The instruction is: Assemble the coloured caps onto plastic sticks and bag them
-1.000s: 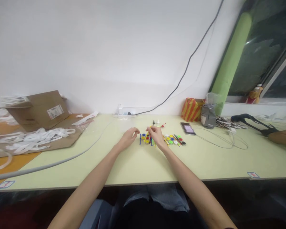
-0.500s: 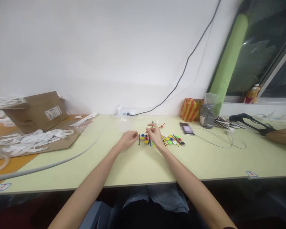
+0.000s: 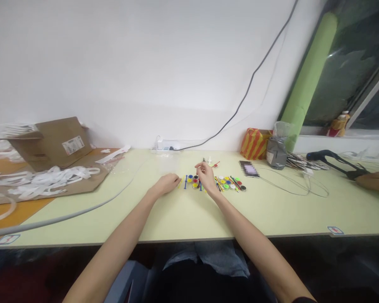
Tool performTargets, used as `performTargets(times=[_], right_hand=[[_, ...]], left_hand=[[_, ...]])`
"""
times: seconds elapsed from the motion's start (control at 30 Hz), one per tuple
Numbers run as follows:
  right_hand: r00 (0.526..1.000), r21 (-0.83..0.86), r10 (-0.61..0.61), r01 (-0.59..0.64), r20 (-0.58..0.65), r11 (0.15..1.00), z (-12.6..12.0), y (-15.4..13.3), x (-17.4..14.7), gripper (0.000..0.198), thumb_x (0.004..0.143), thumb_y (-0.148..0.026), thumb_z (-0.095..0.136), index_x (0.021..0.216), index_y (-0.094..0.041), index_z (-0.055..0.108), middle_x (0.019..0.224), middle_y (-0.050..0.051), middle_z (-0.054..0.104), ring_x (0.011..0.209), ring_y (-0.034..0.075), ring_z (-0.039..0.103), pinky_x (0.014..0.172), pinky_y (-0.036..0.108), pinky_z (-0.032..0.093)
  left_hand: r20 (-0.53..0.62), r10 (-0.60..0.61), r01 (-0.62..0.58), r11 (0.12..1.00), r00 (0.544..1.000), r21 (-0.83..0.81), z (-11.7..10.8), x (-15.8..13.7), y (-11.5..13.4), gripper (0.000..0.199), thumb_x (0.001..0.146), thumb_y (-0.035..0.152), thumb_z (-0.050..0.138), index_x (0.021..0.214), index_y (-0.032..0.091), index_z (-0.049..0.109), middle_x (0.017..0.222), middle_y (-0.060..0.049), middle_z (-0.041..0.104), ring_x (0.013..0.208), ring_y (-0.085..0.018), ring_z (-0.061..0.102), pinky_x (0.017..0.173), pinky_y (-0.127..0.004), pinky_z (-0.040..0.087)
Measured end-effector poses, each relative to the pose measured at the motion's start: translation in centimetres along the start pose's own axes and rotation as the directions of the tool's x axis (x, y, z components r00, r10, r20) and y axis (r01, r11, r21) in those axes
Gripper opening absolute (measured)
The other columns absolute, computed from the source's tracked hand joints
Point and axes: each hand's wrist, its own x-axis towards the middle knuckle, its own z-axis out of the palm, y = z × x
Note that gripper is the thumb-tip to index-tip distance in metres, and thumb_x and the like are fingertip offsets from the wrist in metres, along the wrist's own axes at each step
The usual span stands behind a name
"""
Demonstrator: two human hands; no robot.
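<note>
My hands worked close together over the small coloured pieces at the middle of the surface point(image 3: 183, 219), forearms reaching in from the near edge. My left hand point(image 3: 168, 184) had its fingers curled in, the tips right at a thin yellow stick point(image 3: 180, 183); I cannot tell from this view whether they gripped it or only touched it. My right hand point(image 3: 206, 176) arched over the pieces with thumb and forefinger bent towards each other, and whether anything small sat between them I cannot tell either. That arch probably let the fingertips work without the palm disturbing what lay underneath

Between my hands a blue stick point(image 3: 185, 182) lay pointing from near to far, with a blue disc point(image 3: 190, 177), a red disc point(image 3: 196, 178) and a yellow disc point(image 3: 195, 185) grouped just to its right. I would say they were spread flat there so that both hands could reach them and each colour showed. To the right of my right hand lay more mixed sticks and discs, ending in a black disc point(image 3: 243, 188), close enough to serve as a supply. A white piece point(image 3: 209, 160) lay on the far side, with a red piece point(image 3: 216, 165) beside it, both apart from the main cluster, and the phone point(image 3: 249, 169) rested farther right, clear of my wrists
</note>
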Motion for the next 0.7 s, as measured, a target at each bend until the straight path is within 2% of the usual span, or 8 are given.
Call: performTargets(times=[0.13,0.23,0.37,0.47,0.57,0.7], right_hand=[[1.000,0.002,-0.004,0.004,-0.007,1.000,0.0,-0.1,0.1,0.018,0.078,-0.026,0.045,0.086,-0.020,0.060,0.066,-0.001,0.054,0.065,0.016,0.057,0.062,0.027,0.045],[1.000,0.001,0.003,-0.003,-0.005,1.000,0.0,-0.1,0.2,0.017,0.078,-0.026,0.046,0.086,-0.020,0.061,0.066,-0.001,0.055,0.064,0.016,0.056,0.061,0.027,0.044],[1.000,-0.024,-0.004,0.004,0.000,1.000,-0.1,0.0,0.2,0.017,0.079,-0.025,0.046,0.086,-0.020,0.061,0.068,-0.001,0.056,0.060,0.016,0.053,0.059,0.027,0.042],[0.997,-0.105,-0.038,0.031,-0.061,0.994,-0.4,-0.4,0.1,0.019,0.083,-0.025,0.043,0.087,-0.020,0.061,0.069,0.000,0.056,0.058,0.015,0.049,0.059,0.027,0.039],[0.984,-0.214,-0.130,0.102,-0.124,0.972,-1.3,-1.5,0.2,0.021,0.087,-0.024,0.040,0.090,-0.021,0.061,0.071,0.001,0.057,0.062,0.016,0.050,0.063,0.028,0.039],[0.957,-0.415,-0.289,0.247,-0.039,0.876,-3.8,-2.1,2.0,0.023,0.089,-0.021,0.040,0.094,-0.022,0.063,0.080,0.003,0.064,0.069,0.017,0.054,0.069,0.029,0.039]], left_hand=[[-0.023,-0.005,0.005,1.000,1.000,-0.003,0.1,0.0,0.1,0.028,0.095,0.032,0.038,0.084,0.020,0.061,0.082,-0.008,0.067,0.073,-0.022,0.060,0.066,-0.030,0.039],[-0.015,0.017,-0.017,1.000,1.000,-0.016,0.1,-0.1,0.4,0.020,0.092,0.024,0.040,0.098,0.021,0.059,0.086,-0.006,0.067,0.074,-0.021,0.059,0.065,-0.029,0.037],[-0.001,0.025,-0.025,0.999,1.000,-0.028,0.1,-0.2,0.9,0.017,0.090,0.021,0.042,0.096,0.021,0.058,0.081,-0.004,0.065,0.069,-0.020,0.057,0.062,-0.028,0.035],[-0.007,0.004,-0.004,0.999,1.000,-0.036,0.0,-0.4,1.3,0.013,0.088,0.023,0.046,0.094,0.021,0.057,0.077,-0.003,0.063,0.066,-0.018,0.056,0.059,-0.027,0.034],[-0.027,-0.025,0.024,0.999,0.999,-0.040,0.0,-0.4,1.4,0.011,0.088,0.023,0.047,0.093,0.021,0.057,0.074,-0.002,0.063,0.065,-0.018,0.056,0.058,-0.027,0.032],[-0.058,-0.041,0.039,0.999,0.997,-0.029,0.5,0.0,1.0,0.010,0.088,0.024,0.047,0.090,0.021,0.057,0.073,-0.002,0.062,0.067,-0.019,0.057,0.059,-0.027,0.032]])
